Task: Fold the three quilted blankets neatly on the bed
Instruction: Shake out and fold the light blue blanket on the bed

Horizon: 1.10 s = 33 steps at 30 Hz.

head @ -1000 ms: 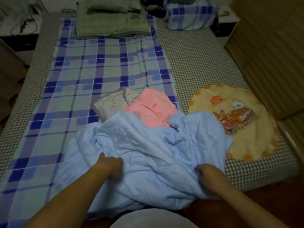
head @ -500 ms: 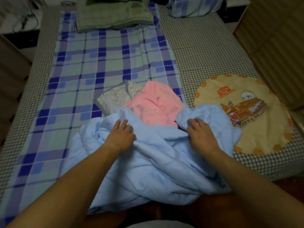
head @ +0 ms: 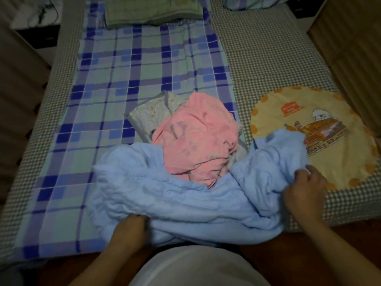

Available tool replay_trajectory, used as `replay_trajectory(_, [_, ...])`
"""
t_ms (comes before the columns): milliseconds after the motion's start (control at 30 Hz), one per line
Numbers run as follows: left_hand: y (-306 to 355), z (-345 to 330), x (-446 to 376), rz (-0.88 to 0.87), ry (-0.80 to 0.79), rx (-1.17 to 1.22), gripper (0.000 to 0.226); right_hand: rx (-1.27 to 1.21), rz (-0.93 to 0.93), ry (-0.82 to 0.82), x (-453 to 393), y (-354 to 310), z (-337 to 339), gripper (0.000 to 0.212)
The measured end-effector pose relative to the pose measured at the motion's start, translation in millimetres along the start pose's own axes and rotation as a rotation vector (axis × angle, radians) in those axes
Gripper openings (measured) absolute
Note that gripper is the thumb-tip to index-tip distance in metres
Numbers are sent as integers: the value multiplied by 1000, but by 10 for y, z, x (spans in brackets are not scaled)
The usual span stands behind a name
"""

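Observation:
A crumpled light blue quilted blanket (head: pixel 185 195) lies across the near edge of the bed. My left hand (head: pixel 129 230) grips its near lower edge, fingers curled into the fabric. My right hand (head: pixel 305 190) grips a bunched fold at its right side. Behind it a crumpled pink blanket (head: pixel 195 139) sits in a heap, partly on top of a pale floral blanket (head: pixel 148 114) that shows to its left. The blue blanket covers the pink one's near edge.
The bed has a blue plaid sheet (head: pixel 134 75) on the left and a small-check cover (head: pixel 257 58) on the right. A round yellow cartoon mat (head: pixel 329 129) lies at right, a green pillow (head: pixel 152 11) at the head. Wooden furniture (head: pixel 354 48) stands along the right side.
Both hands left the top of the blue blanket. The left hand dropped to its near edge, the right moved out to its right side. The blanket is pulled wider, baring more pink.

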State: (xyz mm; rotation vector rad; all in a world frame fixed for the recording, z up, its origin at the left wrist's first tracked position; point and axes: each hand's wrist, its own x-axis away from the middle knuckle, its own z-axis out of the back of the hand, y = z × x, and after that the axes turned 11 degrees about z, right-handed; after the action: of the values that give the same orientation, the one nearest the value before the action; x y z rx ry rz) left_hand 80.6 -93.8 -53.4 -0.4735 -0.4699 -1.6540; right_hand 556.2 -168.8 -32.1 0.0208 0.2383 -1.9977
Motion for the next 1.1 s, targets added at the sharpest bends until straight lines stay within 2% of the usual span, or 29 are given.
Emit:
replay_trajectory(33, [81,92,-33,-34,110,43,37,-17,95,49,-88,-131,-29,39])
replay_trajectory(100, [278,272,-113,-110,335,81,26,-54,338,33,-227,-404,-139,41])
replay_trajectory(167, [535,520,-205,-255,499,79,15,-19,577,-93,-288,-608,-334,45])
replay_trajectory(200, [624,618,-296,-320,554,67,14,52,658,-200,-274,-681,-425,54])
replay_trajectory(267, [669,728,-546,-307,537,19,41,213,719,-469,-213,-694,-552,79])
replay_trajectory(300, [640,765,-673,-255,485,-39,55,292,718,-549,-186,-620,-580,85])
replay_trajectory(367, [490,782,-885,-103,346,-212,72,416,660,-587,-181,-378,-518,73])
replay_trajectory(433, [322,803,-954,48,125,-384,83,499,608,-564,-237,-63,-294,39])
replay_trajectory(467, [256,795,-935,93,50,-442,85,551,569,-580,-266,83,-156,24])
replay_trajectory(533, [186,753,-806,94,-53,-503,73,692,375,-664,-278,379,77,10])
replay_trajectory(600, [121,594,-677,-19,-108,-425,50,689,98,-579,-235,652,202,10])
replay_trajectory(633, [93,468,-596,-104,-67,-364,42,659,-9,-506,-209,730,235,19])
replay_trajectory(667, [80,345,-503,-215,23,-308,36,630,-61,-442,-193,755,237,30])
replay_trajectory(700, [76,251,-403,-295,45,-257,35,584,-40,-381,-191,703,213,39])
replay_trajectory(733, [69,159,-337,-363,57,-212,37,534,54,-344,-205,593,156,46])
replay_trajectory(800, [125,38,-222,-404,33,-119,36,350,359,-344,-237,226,-60,60])
replay_trajectory(900, [313,159,-60,-480,172,-40,19,53,755,-528,-82,-468,-396,71])
replay_trajectory(967, [382,319,2,-604,266,-46,11,-74,849,-680,79,-822,-480,90])
replay_trajectory(1000, [388,383,28,-650,255,-49,17,-81,864,-743,141,-937,-499,97])
replay_trajectory(1100, [281,458,94,-727,169,-92,38,-31,925,-781,173,-1044,-528,107])
